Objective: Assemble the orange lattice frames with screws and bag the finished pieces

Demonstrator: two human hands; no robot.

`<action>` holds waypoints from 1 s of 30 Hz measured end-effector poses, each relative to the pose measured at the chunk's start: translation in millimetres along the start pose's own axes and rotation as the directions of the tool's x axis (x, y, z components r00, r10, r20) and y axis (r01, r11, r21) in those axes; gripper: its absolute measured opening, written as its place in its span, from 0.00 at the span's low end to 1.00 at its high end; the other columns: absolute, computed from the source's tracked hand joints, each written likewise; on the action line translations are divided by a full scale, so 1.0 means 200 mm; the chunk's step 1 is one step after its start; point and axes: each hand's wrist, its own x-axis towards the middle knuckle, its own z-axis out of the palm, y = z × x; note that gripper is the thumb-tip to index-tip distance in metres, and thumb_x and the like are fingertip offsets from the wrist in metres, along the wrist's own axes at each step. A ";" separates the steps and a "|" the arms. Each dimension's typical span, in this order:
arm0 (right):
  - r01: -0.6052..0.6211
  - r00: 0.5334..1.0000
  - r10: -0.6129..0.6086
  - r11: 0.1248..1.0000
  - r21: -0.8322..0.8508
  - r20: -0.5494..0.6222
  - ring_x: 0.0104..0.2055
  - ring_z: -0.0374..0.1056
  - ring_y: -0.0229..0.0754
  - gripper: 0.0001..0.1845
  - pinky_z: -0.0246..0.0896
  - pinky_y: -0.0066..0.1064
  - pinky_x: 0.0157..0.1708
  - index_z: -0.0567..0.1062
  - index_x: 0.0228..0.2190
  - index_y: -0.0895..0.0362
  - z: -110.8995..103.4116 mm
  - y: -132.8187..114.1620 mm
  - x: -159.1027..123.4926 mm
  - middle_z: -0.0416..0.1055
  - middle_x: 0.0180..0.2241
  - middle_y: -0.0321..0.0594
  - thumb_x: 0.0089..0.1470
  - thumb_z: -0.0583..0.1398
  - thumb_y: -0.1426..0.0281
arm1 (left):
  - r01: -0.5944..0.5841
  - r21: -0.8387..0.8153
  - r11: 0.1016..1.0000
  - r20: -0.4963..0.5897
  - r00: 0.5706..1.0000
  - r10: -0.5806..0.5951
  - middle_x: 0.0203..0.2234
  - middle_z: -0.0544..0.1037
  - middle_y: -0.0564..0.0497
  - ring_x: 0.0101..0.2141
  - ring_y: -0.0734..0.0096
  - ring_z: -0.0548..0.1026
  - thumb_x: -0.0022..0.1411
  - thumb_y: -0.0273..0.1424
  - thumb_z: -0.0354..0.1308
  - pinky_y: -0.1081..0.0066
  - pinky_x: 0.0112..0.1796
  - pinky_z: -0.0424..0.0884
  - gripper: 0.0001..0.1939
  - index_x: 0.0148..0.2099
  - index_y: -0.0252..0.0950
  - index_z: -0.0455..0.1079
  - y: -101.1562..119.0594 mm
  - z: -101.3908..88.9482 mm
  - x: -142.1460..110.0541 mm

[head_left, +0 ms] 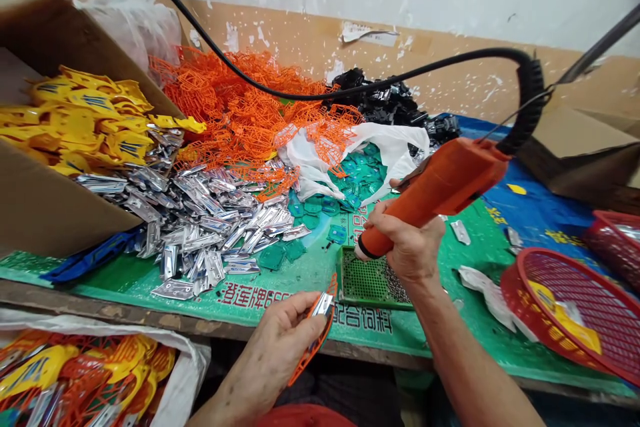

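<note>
My right hand is wrapped round an orange electric screwdriver, tilted with its tip down at the left. Below that tip lies a green tray of small holes, with many tiny screws at its right side. Near the table's front edge, my left hand pinches an orange plastic part with a shiny silver plate against it. The tool's very tip is hard to make out against the tray.
Silver plates, orange lattice parts, teal pieces and black parts are heaped behind. A box of yellow parts stands left, a red basket right. A black cable arches over the table. A sack sits lower left.
</note>
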 end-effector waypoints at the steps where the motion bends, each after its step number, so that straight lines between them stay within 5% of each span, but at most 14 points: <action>1: -0.001 1.000 0.001 1.000 0.008 0.002 0.22 0.64 0.37 0.07 0.62 0.34 0.26 0.73 0.19 0.58 0.00 -0.01 0.00 0.70 0.21 0.33 0.37 0.67 0.73 | -0.001 0.006 1.000 0.002 1.000 0.001 0.26 0.74 0.52 0.30 0.69 0.67 0.56 0.41 0.61 0.71 0.34 0.61 0.15 0.40 0.36 0.78 0.00 0.00 0.00; 9: -0.028 0.999 0.023 0.982 0.188 0.027 0.22 0.64 0.37 0.14 0.63 0.34 0.25 0.73 0.30 0.55 0.00 -0.21 -0.02 0.68 0.21 0.30 0.37 0.66 0.75 | 0.001 0.039 0.999 -0.024 1.000 0.000 0.23 0.72 0.53 0.26 0.72 0.64 0.55 0.41 0.60 0.73 0.29 0.57 0.15 0.37 0.34 0.78 0.01 0.02 0.01; 15: -0.091 0.984 0.045 0.958 0.271 0.171 0.25 0.66 0.38 0.11 0.67 0.36 0.29 0.73 0.31 0.52 -0.01 -0.36 -0.14 0.67 0.23 0.32 0.42 0.64 0.74 | -0.022 0.046 0.999 -0.040 0.999 0.023 0.24 0.72 0.53 0.27 0.73 0.63 0.56 0.41 0.59 0.72 0.29 0.56 0.15 0.35 0.34 0.78 0.00 0.02 0.01; 25: -0.152 0.969 0.073 0.931 0.333 0.237 0.25 0.66 0.39 0.24 0.67 0.35 0.29 0.72 0.42 0.47 0.05 -0.38 -0.21 0.68 0.23 0.32 0.41 0.63 0.77 | -0.060 -0.011 0.998 -0.002 0.998 0.060 0.22 0.66 0.55 0.26 0.73 0.59 0.56 0.41 0.59 0.72 0.28 0.53 0.14 0.32 0.34 0.76 -0.02 0.02 0.01; 30: -0.133 0.970 0.060 0.942 0.307 0.236 0.25 0.66 0.38 0.17 0.66 0.35 0.29 0.73 0.36 0.49 0.07 -0.36 -0.21 0.68 0.23 0.31 0.42 0.63 0.77 | -0.087 -0.042 0.995 0.043 0.995 0.089 0.22 0.61 0.56 0.26 0.75 0.55 0.59 0.36 0.57 0.71 0.28 0.49 0.11 0.33 0.33 0.74 -0.03 0.02 0.02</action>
